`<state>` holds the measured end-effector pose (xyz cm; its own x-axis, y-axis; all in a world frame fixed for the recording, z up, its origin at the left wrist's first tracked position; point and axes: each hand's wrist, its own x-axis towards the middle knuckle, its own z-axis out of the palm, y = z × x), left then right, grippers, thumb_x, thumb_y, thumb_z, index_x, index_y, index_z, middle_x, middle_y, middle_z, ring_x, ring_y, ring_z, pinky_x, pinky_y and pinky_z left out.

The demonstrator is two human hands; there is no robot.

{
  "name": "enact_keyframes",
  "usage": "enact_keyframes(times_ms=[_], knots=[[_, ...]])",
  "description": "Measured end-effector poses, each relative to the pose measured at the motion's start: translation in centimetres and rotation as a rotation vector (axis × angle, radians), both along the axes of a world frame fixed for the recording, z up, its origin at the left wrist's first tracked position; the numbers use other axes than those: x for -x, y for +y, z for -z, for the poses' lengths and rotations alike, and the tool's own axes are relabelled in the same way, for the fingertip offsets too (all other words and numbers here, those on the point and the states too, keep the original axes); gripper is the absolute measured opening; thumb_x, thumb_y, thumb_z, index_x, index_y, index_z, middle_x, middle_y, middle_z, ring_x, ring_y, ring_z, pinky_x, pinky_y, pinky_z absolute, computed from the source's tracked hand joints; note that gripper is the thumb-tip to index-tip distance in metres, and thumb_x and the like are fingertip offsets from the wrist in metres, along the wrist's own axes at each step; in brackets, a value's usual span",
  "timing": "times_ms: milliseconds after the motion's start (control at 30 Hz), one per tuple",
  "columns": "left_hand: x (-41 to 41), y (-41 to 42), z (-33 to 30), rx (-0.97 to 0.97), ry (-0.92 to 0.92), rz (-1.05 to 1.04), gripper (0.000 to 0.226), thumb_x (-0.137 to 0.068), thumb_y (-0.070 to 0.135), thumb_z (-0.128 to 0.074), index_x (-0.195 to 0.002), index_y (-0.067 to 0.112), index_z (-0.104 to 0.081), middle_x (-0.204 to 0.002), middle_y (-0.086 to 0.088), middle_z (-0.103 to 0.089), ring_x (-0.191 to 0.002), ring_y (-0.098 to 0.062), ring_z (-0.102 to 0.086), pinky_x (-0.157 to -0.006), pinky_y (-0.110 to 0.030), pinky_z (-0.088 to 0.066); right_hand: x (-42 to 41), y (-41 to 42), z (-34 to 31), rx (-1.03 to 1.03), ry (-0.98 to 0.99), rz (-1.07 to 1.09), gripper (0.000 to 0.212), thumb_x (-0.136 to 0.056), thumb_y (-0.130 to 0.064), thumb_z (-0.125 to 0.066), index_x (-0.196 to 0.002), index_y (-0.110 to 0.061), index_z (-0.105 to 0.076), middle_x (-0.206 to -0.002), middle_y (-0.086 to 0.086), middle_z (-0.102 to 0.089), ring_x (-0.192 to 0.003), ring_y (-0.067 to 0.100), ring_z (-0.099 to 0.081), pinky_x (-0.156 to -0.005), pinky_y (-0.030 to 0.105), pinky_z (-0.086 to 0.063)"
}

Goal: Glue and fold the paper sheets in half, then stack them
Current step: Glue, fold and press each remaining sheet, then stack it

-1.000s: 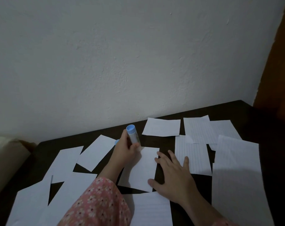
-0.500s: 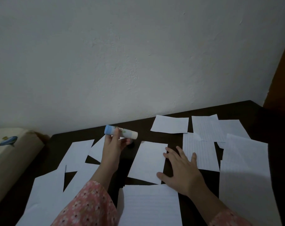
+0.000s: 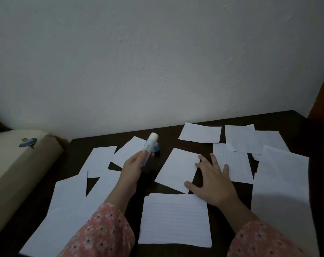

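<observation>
Head view shows us early on: our left hand [image 3: 132,165] grips the glue stick [image 3: 149,145] near the counter's [image 3: 296,123] far edge, our right hand [image 3: 213,179] lies flat-fingered on the middle sheet [image 3: 178,168]; unfolded sheets remain scattered, none stacked.

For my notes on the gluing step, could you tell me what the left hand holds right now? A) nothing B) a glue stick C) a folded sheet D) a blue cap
B: the left hand grips the glue stick, its pale tip pointing up and away, above the table.
</observation>
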<state>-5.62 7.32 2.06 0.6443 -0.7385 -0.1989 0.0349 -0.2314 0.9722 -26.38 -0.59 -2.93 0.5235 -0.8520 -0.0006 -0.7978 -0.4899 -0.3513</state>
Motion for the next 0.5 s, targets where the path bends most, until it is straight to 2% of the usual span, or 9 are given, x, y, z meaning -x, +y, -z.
enact_keyframes(times_ms=[33,67,100,167,200,233,333,367,500], knots=[[0.0,-0.1,0.1,-0.008,0.025,-0.033,0.023,-0.097,0.040,-0.047,-0.105,0.023,-0.060,-0.123,-0.005,-0.050,-0.115,-0.024,-0.045,-0.099,-0.039,-0.040,0.0,0.0,0.0,-0.006,-0.005,0.002,0.076,-0.083,-0.072,-0.044,-0.145,-0.028,-0.031,-0.161,-0.009,-0.007,-0.149,0.019,0.010,-0.116,0.059,0.000],[0.0,-0.2,0.1,0.005,0.072,-0.069,0.034,-0.098,0.043,-0.044,-0.119,0.021,-0.057,-0.126,-0.005,-0.050,-0.115,-0.024,-0.046,-0.099,-0.038,-0.042,0.0,0.0,0.0,-0.011,-0.009,0.003,0.076,-0.084,-0.072,-0.044,-0.144,-0.028,-0.031,-0.161,-0.009,-0.009,-0.149,0.019,0.008,-0.116,0.059,0.000],[-0.1,-0.3,0.1,0.043,0.130,-0.104,0.041,-0.097,0.044,-0.046,-0.129,0.019,-0.054,-0.129,-0.005,-0.051,-0.111,-0.022,-0.047,-0.092,-0.034,-0.045,0.0,0.0,0.1,-0.010,-0.011,0.006,0.076,-0.084,-0.072,-0.044,-0.144,-0.028,-0.031,-0.161,-0.009,-0.010,-0.149,0.019,0.007,-0.116,0.058,0.000],[-0.3,-0.4,0.1,0.134,0.212,-0.145,0.043,-0.093,0.040,-0.054,-0.132,0.023,-0.053,-0.130,-0.003,-0.055,-0.105,-0.021,-0.050,-0.080,-0.029,-0.045,0.0,0.1,0.2,0.006,-0.017,0.016,0.075,-0.083,-0.072,-0.045,-0.143,-0.029,-0.032,-0.160,-0.010,-0.014,-0.149,0.018,0.004,-0.116,0.057,-0.002],[-0.5,-0.4,0.2,0.156,0.216,-0.147,0.041,-0.091,0.036,-0.059,-0.131,0.026,-0.054,-0.129,-0.002,-0.056,-0.109,-0.022,-0.051,-0.082,-0.030,-0.044,0.0,0.1,0.2,0.016,-0.023,0.022,0.074,-0.083,-0.073,-0.044,-0.142,-0.029,-0.033,-0.159,-0.010,-0.016,-0.149,0.018,0.002,-0.116,0.056,-0.003],[-0.7,-0.3,0.3,0.162,0.190,-0.135,0.041,-0.089,0.032,-0.063,-0.129,0.029,-0.055,-0.126,0.000,-0.057,-0.112,-0.020,-0.052,-0.085,-0.031,-0.045,0.0,0.1,0.3,0.025,-0.030,0.029,0.074,-0.082,-0.074,-0.043,-0.141,-0.030,-0.033,-0.158,-0.010,-0.018,-0.149,0.018,0.000,-0.116,0.056,-0.005],[-0.5,0.3,0.6,0.141,-0.036,-0.070,0.048,-0.085,0.019,-0.070,-0.128,0.029,-0.053,-0.117,0.005,-0.061,-0.098,-0.006,-0.061,-0.073,-0.019,-0.048,0.0,0.1,0.3,0.053,-0.032,0.043,0.068,-0.085,-0.073,-0.039,-0.140,-0.033,-0.037,-0.155,-0.011,-0.022,-0.148,0.019,-0.006,-0.116,0.054,-0.009],[-0.5,0.4,0.9,0.115,-0.134,-0.054,0.051,-0.084,0.016,-0.071,-0.129,0.028,-0.051,-0.119,0.005,-0.060,-0.098,-0.007,-0.062,-0.072,-0.017,-0.049,0.0,0.1,0.3,0.065,-0.038,0.045,0.064,-0.086,-0.071,-0.039,-0.139,-0.033,-0.038,-0.154,-0.010,-0.024,-0.147,0.019,-0.009,-0.116,0.053,-0.010],[-0.6,0.5,2.0,-0.013,-0.395,-0.058,0.057,-0.083,0.015,-0.072,-0.132,0.027,-0.045,-0.136,0.003,-0.051,-0.118,-0.023,-0.056,-0.090,-0.034,-0.050,0.3,0.3,0.7,0.128,-0.091,0.047,0.061,-0.086,-0.068,-0.043,-0.138,-0.036,-0.040,-0.138,-0.009,-0.037,-0.137,0.014,-0.025,-0.113,0.047,-0.019]])
